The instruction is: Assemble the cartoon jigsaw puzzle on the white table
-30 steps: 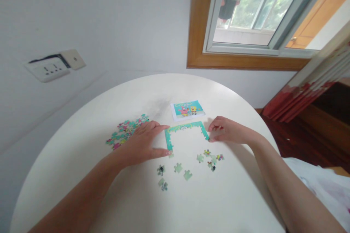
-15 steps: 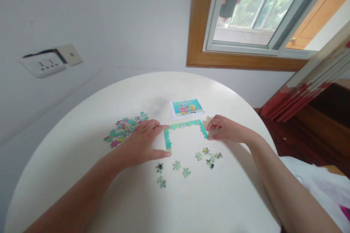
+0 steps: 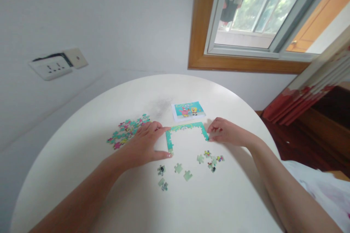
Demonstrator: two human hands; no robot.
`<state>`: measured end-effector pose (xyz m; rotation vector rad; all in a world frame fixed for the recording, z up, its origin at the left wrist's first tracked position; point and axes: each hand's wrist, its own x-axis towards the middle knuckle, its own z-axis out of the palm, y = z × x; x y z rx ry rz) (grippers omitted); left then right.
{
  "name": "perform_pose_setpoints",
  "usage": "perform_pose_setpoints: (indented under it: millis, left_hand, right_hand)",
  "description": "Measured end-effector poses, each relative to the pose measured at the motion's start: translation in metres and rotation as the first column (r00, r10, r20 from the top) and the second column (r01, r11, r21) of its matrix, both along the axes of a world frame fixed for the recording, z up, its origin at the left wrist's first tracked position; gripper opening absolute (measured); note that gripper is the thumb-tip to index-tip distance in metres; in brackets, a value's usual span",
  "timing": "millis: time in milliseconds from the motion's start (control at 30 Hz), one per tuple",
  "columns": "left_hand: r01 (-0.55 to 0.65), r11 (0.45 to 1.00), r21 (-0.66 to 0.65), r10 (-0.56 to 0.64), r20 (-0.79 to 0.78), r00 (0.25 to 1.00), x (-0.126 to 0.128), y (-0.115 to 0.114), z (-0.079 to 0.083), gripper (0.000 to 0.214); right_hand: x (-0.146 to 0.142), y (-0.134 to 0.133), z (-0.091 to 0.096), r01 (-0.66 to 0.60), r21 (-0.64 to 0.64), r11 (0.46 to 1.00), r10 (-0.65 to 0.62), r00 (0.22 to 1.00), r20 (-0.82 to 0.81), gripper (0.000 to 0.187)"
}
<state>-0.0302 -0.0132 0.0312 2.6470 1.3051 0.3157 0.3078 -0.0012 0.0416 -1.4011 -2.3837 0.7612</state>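
Observation:
A partly joined jigsaw puzzle border [image 3: 186,126] in teal lies on the white table, with a top edge and two sides. My left hand [image 3: 146,139] rests at its left side, thumb and forefinger spread apart, their tips at the lower and upper left corners. At the right side's lower end is my right hand [image 3: 222,131], fingers curled, thumb and fingertips touching the border there; whether a piece is pinched is too small to tell. Loose puzzle pieces [image 3: 187,175] lie below the border, some pale green, others with coloured print [image 3: 220,158].
A heap of mixed puzzle pieces [image 3: 123,133] lies left, partly behind my left hand. Above the border sits a picture card [image 3: 188,111] with cartoon figures. The round white table [image 3: 191,207] meets the wall and window frame [image 3: 246,64]. A white plastic bag [image 3: 314,185] is at the right.
The view has shifted slightly, so everything sits a little lower and to the right. Both hands keep nearly the same places against the puzzle border.

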Motion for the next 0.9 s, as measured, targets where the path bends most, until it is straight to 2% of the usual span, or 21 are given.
perform_pose_setpoints:
  millis: [433, 900]
  left_hand:
    - [-0.013, 1.0, -0.026, 0.013, 0.017, 1.0, 0.0009, 0.0023, 0.0032, 0.066]
    - [-0.005, 1.0, -0.011, 0.006, 0.012, 1.0, -0.0007, 0.0031, 0.002, 0.061]
  right_hand:
    - [-0.0058, 0.0013, -0.006, 0.054, 0.026, 0.998, -0.052, 0.998, -0.046, 0.022]
    - [-0.0077, -0.0011, -0.0026, 0.099, 0.027, 0.995, -0.097, 0.994, -0.057, 0.02]
